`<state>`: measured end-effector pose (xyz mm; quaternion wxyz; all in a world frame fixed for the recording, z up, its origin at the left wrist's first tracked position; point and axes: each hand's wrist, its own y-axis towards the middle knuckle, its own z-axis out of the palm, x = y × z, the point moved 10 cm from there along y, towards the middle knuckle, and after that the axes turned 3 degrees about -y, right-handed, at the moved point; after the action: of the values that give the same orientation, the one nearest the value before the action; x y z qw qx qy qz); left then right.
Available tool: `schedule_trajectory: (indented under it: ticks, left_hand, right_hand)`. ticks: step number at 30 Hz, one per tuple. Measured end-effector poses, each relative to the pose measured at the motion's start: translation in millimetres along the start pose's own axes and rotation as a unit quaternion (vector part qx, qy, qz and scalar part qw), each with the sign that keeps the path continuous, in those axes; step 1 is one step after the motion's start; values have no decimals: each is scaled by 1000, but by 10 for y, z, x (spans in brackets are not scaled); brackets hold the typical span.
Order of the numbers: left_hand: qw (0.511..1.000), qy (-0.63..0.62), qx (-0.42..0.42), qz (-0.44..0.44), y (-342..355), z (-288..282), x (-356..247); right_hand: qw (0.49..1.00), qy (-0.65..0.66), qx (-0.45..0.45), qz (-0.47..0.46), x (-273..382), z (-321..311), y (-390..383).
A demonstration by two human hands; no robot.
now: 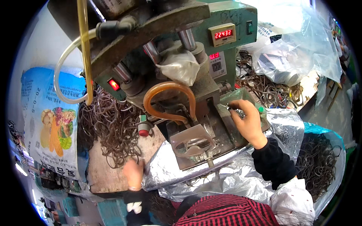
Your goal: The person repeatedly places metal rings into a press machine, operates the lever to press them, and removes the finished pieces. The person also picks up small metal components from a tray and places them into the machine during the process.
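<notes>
My right hand (247,120) rests on the right side of a green press machine (222,94), its fingers closed on small shiny metal pieces (237,111) on the machine's ledge. My left hand (133,174) is low at the left, blurred, next to a heap of dark wire rings (113,128) on a wooden board (107,169); whether it holds a ring I cannot make out. A clear plastic guard (192,139) sits in front of the machine's die, between my two hands.
An amber hose (166,90) loops over the die and a clear tube (62,75) hangs at left. Silver foil sheeting (226,177) covers the front. More wire rings fill a bag (320,162) at right and lie behind the machine. A printed sack (49,124) stands at left.
</notes>
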<state>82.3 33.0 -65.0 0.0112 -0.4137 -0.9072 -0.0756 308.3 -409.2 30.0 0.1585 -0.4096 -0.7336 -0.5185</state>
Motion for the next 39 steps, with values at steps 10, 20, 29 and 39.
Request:
schedule_trajectory:
  ticks: [10, 20, 29, 39]
  left_hand:
    - [889, -442, -88, -77, -577, -249, 335]
    - [925, -371, -28, 83, -491, -117, -848]
    - [933, -330, -56, 130, -560, -251, -964]
    - [725, -663, -184, -35, -685, -863, -612]
  right_hand:
    - [980, -154, -95, 82, -430, -1105, -790]
    - [982, 157, 32, -100, 795, 105, 90]
    - [879, 433, 73, 186, 539, 517, -181]
    - [876, 436, 107, 177, 1001, 299, -274]
